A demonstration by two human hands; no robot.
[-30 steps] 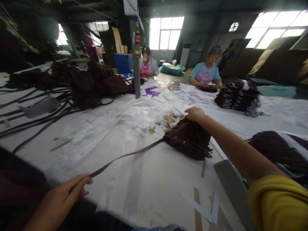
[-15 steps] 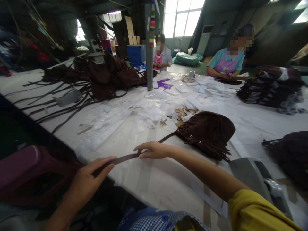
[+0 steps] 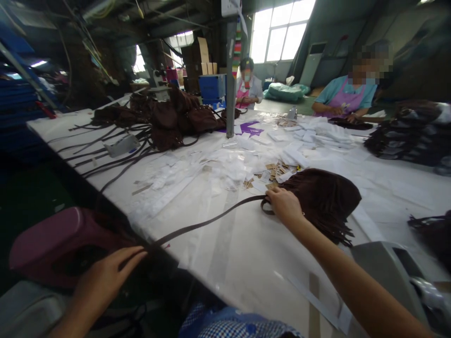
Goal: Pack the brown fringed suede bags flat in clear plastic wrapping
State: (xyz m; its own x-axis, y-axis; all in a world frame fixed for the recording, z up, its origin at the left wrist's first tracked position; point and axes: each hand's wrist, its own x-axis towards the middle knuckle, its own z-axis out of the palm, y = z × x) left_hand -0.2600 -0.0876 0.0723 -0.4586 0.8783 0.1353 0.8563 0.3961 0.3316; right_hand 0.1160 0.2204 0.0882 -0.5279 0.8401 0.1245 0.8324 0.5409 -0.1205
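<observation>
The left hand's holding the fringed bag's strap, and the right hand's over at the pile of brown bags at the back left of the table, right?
Not quite. The right hand isn't at that pile; the head view shows it on the strap, close by the fringed bag. The left hand does hold the strap.

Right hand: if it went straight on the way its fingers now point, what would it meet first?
Past the strap it holds, the right hand would probably meet the small brown pieces scattered just ahead, though depth there is hard to judge.
</observation>
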